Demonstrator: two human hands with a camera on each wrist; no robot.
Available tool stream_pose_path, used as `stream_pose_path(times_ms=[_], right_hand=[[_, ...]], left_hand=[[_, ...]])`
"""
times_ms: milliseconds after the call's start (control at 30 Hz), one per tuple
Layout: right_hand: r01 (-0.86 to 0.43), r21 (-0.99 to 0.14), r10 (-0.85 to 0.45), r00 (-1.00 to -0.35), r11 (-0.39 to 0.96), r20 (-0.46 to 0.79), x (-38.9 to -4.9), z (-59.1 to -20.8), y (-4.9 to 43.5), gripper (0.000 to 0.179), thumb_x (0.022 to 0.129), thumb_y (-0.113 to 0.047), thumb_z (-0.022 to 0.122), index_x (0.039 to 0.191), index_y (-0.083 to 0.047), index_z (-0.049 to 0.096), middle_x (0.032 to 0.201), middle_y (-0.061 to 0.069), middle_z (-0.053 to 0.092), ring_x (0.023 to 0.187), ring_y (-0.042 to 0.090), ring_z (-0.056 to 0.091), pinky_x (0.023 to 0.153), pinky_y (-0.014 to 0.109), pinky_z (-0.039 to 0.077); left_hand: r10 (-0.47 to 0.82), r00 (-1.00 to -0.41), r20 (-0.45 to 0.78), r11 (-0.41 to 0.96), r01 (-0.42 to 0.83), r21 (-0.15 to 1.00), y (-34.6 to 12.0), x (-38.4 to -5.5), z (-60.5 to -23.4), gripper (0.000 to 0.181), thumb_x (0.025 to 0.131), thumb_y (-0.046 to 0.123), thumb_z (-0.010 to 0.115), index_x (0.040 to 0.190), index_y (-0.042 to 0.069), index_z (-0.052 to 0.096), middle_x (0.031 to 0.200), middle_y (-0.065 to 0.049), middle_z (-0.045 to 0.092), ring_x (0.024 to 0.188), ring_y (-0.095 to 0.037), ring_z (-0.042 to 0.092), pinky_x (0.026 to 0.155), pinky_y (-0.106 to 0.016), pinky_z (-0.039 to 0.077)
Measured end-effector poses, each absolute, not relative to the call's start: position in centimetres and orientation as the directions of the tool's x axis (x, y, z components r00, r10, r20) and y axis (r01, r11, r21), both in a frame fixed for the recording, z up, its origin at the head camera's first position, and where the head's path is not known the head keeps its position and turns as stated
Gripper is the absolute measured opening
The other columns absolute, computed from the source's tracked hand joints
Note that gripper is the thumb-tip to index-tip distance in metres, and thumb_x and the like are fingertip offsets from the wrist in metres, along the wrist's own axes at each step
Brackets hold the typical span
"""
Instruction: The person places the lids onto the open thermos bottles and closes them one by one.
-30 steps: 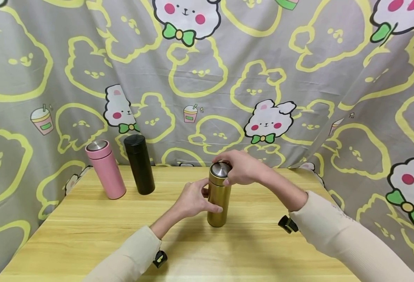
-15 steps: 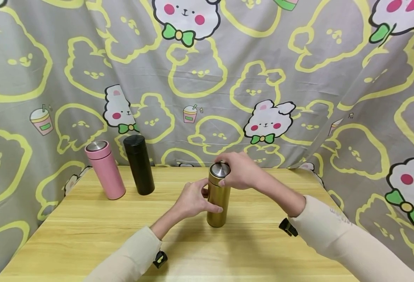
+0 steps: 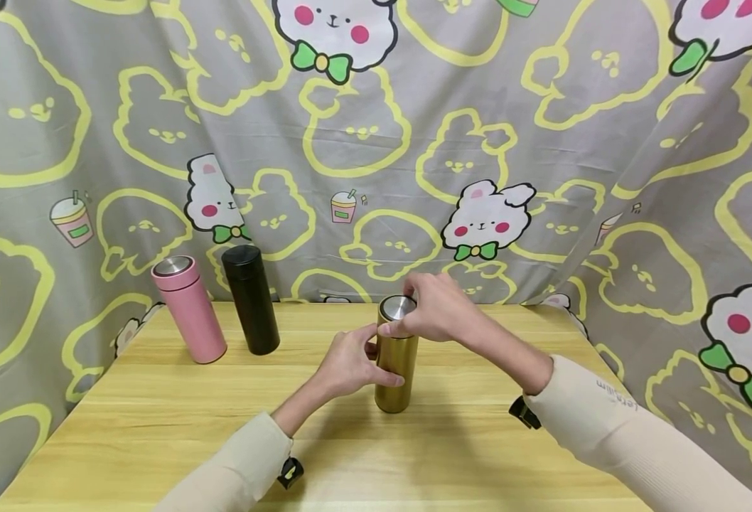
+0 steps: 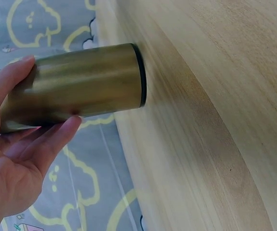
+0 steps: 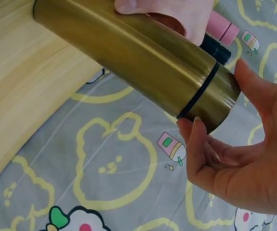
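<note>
A gold thermos bottle [image 3: 404, 359] stands upright on the wooden table. My left hand [image 3: 345, 364] grips its body, thumb across the front and fingers behind; in the left wrist view the bottle's dark base ring [image 4: 142, 77] meets the tabletop. Around the lid [image 3: 398, 307], which has a silvery top, my right hand [image 3: 441, 310] holds on with thumb at the near side and fingers at the far side. From the right wrist, a black seam ring [image 5: 198, 91] shows between the body and the gold lid [image 5: 220, 96], with thumb and fingertips at opposite sides of the lid.
To the left, a pink thermos [image 3: 193, 316] with a silvery lid top stands beside a black thermos [image 3: 252, 306]. A grey curtain [image 3: 376, 149] with cartoon animals hangs behind and around the wooden table [image 3: 178, 427].
My right hand has turned clockwise, seen from above, around the lid: the thumb has come left along the near side while the fingers went right at the back. My left hand keeps its grip.
</note>
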State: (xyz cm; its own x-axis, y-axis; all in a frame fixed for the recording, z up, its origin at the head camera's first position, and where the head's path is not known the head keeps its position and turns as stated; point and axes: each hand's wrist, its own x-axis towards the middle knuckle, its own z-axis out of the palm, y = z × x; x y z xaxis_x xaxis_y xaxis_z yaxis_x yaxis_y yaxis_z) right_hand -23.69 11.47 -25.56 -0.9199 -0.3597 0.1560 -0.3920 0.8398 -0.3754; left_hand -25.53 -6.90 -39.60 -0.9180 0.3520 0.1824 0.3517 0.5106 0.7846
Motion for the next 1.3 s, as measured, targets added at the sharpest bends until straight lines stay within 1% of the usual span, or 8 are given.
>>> stream_pose_path(times_ms=[333, 533, 633, 700, 800, 867, 1100, 1300], right_hand=[[-0.382, -0.376, -0.372, -0.923, 0.844, 0.104, -23.9, -25.2, 11.5, 0.055, 0.071, -0.051, 0.089, 0.096, -0.009, 0.063, 0.083, 0.002, 0.066, 0.073, 0.02, 0.058, 0.059, 0.029, 0.046], [-0.391, -0.347, -0.418, -0.909, 0.852, -0.001, -24.1, -24.6, 11.5, 0.061, 0.074, -0.051, 0.088, 0.103, -0.006, 0.06, 0.088, 0.004, 0.065, 0.076, 0.02, 0.058, 0.062, 0.028, 0.046], [-0.38, -0.352, -0.426, -0.903, 0.855, -0.061, -24.2, -24.0, 11.5, 0.074, 0.076, -0.052, 0.086, 0.12, 0.0, 0.056, 0.101, 0.01, 0.067, 0.085, 0.022, 0.062, 0.07, 0.032, 0.051], [-0.362, -0.371, -0.421, -0.903, 0.855, -0.088, -24.3, -23.6, 11.5, 0.084, 0.077, -0.051, 0.086, 0.133, 0.001, 0.051, 0.116, 0.016, 0.067, 0.099, 0.027, 0.064, 0.081, 0.037, 0.055], [-0.348, -0.409, -0.426, -0.897, 0.843, -0.115, -24.4, -23.1, 11.6, 0.092, 0.078, -0.044, 0.088, 0.147, -0.004, 0.043, 0.138, 0.022, 0.059, 0.118, 0.034, 0.061, 0.097, 0.046, 0.053], [-0.344, -0.434, -0.438, -0.888, 0.832, -0.136, -24.4, -22.8, 11.7, 0.09, 0.077, -0.035, 0.09, 0.15, -0.012, 0.042, 0.145, 0.022, 0.054, 0.123, 0.036, 0.06, 0.1, 0.049, 0.051], [-0.378, -0.515, -0.528, -0.83, 0.769, -0.179, -24.5, -22.7, 11.9, 0.085, 0.078, 0.003, 0.081, 0.15, -0.024, 0.045, 0.148, 0.019, 0.05, 0.118, 0.031, 0.062, 0.087, 0.037, 0.054], [-0.458, -0.454, -0.561, -0.82, 0.765, -0.117, -24.6, -23.4, 11.8, 0.07, 0.078, 0.006, 0.078, 0.14, -0.02, 0.059, 0.132, 0.013, 0.064, 0.103, 0.024, 0.062, 0.086, 0.036, 0.052]], left_hand=[[0.366, -0.913, 0.182, 0.502, 0.359, 0.787, -7.0, -25.6, -39.5, 0.065, 0.063, 0.037, 0.097, 0.117, 0.027, 0.065, 0.114, 0.001, 0.076, 0.102, -0.017, 0.074, 0.081, -0.03, 0.061], [0.373, -0.911, 0.176, 0.504, 0.358, 0.786, -7.1, -25.5, -39.4, 0.07, 0.063, 0.038, 0.097, 0.123, 0.026, 0.064, 0.115, 0.0, 0.076, 0.103, -0.017, 0.074, 0.082, -0.03, 0.061], [0.374, -0.911, 0.176, 0.511, 0.36, 0.781, -7.1, -25.5, -39.4, 0.069, 0.062, 0.039, 0.097, 0.121, 0.025, 0.064, 0.115, 0.0, 0.076, 0.102, -0.017, 0.074, 0.081, -0.03, 0.061], [0.373, -0.912, 0.173, 0.512, 0.358, 0.781, -7.1, -25.5, -39.4, 0.067, 0.063, 0.039, 0.097, 0.12, 0.025, 0.064, 0.115, 0.001, 0.076, 0.102, -0.017, 0.074, 0.081, -0.031, 0.061], [0.372, -0.913, 0.167, 0.514, 0.353, 0.782, -7.1, -25.5, -39.4, 0.068, 0.063, 0.04, 0.097, 0.12, 0.026, 0.064, 0.114, 0.001, 0.076, 0.101, -0.016, 0.074, 0.081, -0.031, 0.061], [0.371, -0.915, 0.162, 0.514, 0.347, 0.784, -7.1, -25.5, -39.3, 0.07, 0.063, 0.04, 0.097, 0.123, 0.026, 0.064, 0.114, 0.001, 0.076, 0.101, -0.016, 0.074, 0.081, -0.032, 0.061], [0.365, -0.918, 0.155, 0.524, 0.34, 0.78, -7.1, -25.6, -39.3, 0.073, 0.062, 0.041, 0.097, 0.126, 0.025, 0.064, 0.114, 0.001, 0.076, 0.1, -0.016, 0.075, 0.08, -0.032, 0.061], [0.367, -0.916, 0.161, 0.529, 0.348, 0.774, -7.1, -25.6, -39.4, 0.074, 0.062, 0.042, 0.097, 0.126, 0.026, 0.064, 0.114, 0.001, 0.076, 0.099, -0.014, 0.075, 0.08, -0.031, 0.06]])
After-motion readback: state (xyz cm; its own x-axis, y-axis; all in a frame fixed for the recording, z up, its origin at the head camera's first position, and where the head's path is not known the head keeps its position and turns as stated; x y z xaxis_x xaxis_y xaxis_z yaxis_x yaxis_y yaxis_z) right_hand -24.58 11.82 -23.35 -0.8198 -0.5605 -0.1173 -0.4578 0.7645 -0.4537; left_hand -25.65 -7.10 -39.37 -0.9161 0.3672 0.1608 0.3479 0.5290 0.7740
